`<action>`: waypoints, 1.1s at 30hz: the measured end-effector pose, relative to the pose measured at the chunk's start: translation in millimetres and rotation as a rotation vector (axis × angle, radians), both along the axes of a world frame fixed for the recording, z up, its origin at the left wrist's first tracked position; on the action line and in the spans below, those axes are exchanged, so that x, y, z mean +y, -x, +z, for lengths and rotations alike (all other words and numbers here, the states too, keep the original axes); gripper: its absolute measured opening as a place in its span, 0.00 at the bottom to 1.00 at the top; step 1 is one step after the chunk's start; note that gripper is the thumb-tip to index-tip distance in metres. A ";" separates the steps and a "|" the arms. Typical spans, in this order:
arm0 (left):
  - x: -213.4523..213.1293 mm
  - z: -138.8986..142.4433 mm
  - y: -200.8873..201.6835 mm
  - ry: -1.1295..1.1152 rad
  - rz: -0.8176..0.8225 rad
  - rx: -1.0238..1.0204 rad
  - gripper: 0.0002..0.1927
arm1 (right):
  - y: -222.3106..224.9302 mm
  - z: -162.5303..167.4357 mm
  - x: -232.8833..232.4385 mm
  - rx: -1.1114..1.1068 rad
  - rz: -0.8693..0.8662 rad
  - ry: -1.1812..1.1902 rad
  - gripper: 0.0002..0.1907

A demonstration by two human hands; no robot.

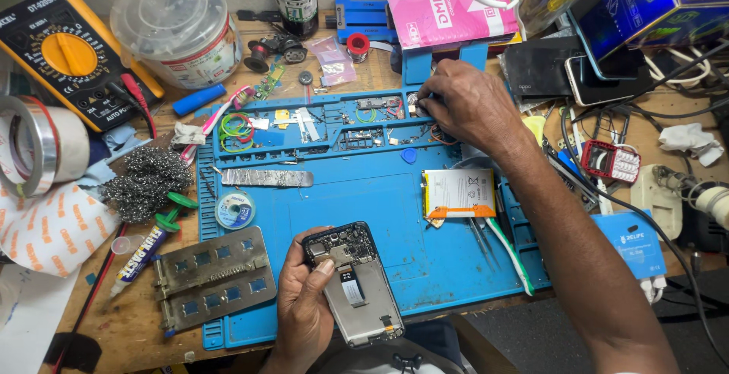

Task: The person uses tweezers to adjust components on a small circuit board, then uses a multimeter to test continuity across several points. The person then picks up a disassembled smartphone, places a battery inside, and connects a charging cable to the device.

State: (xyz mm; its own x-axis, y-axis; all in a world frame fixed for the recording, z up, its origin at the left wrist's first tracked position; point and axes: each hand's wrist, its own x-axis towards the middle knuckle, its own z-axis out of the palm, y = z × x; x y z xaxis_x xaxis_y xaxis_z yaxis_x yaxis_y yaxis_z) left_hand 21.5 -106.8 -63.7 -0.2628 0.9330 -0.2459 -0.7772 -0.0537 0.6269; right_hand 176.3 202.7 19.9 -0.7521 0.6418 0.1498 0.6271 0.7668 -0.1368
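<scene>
The opened phone was gripped by the left hand at the mat's near edge, thumb on its board, while the right hand's fingers were pinched in the far-edge tray; small parts are judged best lifted singly, phone kept level.

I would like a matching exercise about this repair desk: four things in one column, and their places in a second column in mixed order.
Things:
1. opened phone
2. flat battery
3. multimeter
4. right hand

Places:
A. far left corner of the desk
B. at the small compartments on the far edge of the blue mat
C. held in the left hand
D. lying on the mat, near its right side

Pairs: 1-C, 2-D, 3-A, 4-B
</scene>
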 end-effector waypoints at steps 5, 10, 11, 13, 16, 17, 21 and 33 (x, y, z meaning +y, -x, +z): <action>0.6 -1.2 0.6 0.006 -0.005 0.026 0.22 | 0.8 7.3 -4.9 -0.037 -0.075 0.081 0.11; 0.0 -2.4 0.2 0.025 -0.011 0.037 0.23 | 7.9 6.5 -10.1 -0.065 -0.043 0.027 0.12; -0.1 -2.5 0.1 0.021 -0.009 0.039 0.22 | 8.9 5.8 -9.2 -0.075 -0.058 0.050 0.12; -1.2 -2.5 0.1 0.024 -0.008 0.036 0.23 | 9.9 3.7 -7.0 -0.070 -0.079 0.100 0.11; -0.4 -3.4 1.1 0.025 -0.012 0.037 0.23 | 8.6 0.3 -3.0 -0.021 -0.094 0.155 0.09; -0.3 -3.7 1.1 0.023 -0.010 0.042 0.23 | 7.3 -0.7 -2.4 -0.006 -0.090 0.164 0.08; -0.8 -4.4 1.0 0.024 -0.013 0.036 0.23 | 3.0 -3.1 -3.8 -0.016 -0.171 0.058 0.06; -1.3 -3.5 0.8 0.028 -0.006 0.035 0.24 | 4.0 1.2 4.8 0.077 -0.031 0.154 0.06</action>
